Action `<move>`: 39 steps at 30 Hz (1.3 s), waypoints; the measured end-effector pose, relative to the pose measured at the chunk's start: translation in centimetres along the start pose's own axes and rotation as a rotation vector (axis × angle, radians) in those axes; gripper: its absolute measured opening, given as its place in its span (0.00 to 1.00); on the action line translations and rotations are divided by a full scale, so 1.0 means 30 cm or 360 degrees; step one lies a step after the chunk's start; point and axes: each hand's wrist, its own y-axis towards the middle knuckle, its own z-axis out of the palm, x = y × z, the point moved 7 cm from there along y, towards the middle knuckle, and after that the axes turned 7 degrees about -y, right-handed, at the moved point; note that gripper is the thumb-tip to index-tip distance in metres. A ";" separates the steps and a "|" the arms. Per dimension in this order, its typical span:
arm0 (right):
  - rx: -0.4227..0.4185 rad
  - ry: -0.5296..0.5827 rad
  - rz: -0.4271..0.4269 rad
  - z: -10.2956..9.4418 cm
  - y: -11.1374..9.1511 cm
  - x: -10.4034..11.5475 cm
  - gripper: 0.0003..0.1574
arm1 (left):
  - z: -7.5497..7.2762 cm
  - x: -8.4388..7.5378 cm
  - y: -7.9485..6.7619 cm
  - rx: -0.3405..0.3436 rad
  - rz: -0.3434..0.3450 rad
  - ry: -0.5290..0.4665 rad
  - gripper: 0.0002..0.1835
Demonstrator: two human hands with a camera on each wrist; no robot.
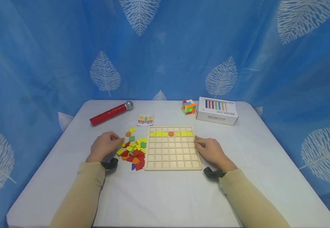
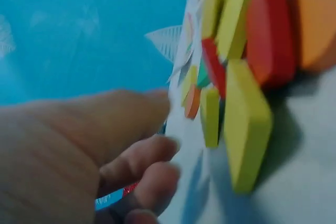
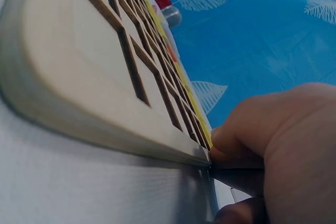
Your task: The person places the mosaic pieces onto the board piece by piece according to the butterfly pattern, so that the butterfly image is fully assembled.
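A square wooden grid board (image 1: 173, 168) lies on the table, with several yellow pieces (image 1: 158, 134) and one orange disc (image 1: 171, 134) in a row near its far side. At the board's right edge, my right hand (image 1: 210, 150) grips the rim between curled fingers and thumb. Left of the board is a loose pile of coloured pieces: red (image 1: 136, 153), yellow (image 2: 247, 124), green (image 1: 132, 138), orange (image 1: 128, 134) and blue. Beside this pile hovers my left hand (image 1: 105, 145), its fingers loosely bent and nothing visible between them.
Behind the board lies a small printed pattern card (image 1: 146, 119). A red toy microphone (image 1: 109, 114) is at the back left. Toward the back right stand a puzzle cube (image 1: 189, 107) and a white box (image 1: 217, 111). A blue leaf-patterned curtain (image 1: 165, 57) surrounds the white table (image 1: 165, 202).
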 end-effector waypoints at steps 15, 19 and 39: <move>0.0004 -0.0013 0.0011 0.002 -0.002 0.001 0.22 | 0.059 -0.005 0.070 -0.0035 0.0232 -0.0024 0.31; 0.0019 0.0004 0.0039 0.005 -0.002 0.002 0.22 | 0.082 -0.038 0.099 -0.0020 0.0371 0.0156 0.33; 0.0019 0.0048 0.0074 0.010 0.004 -0.007 0.22 | 0.070 -0.036 0.118 -0.0204 0.0288 0.0049 0.26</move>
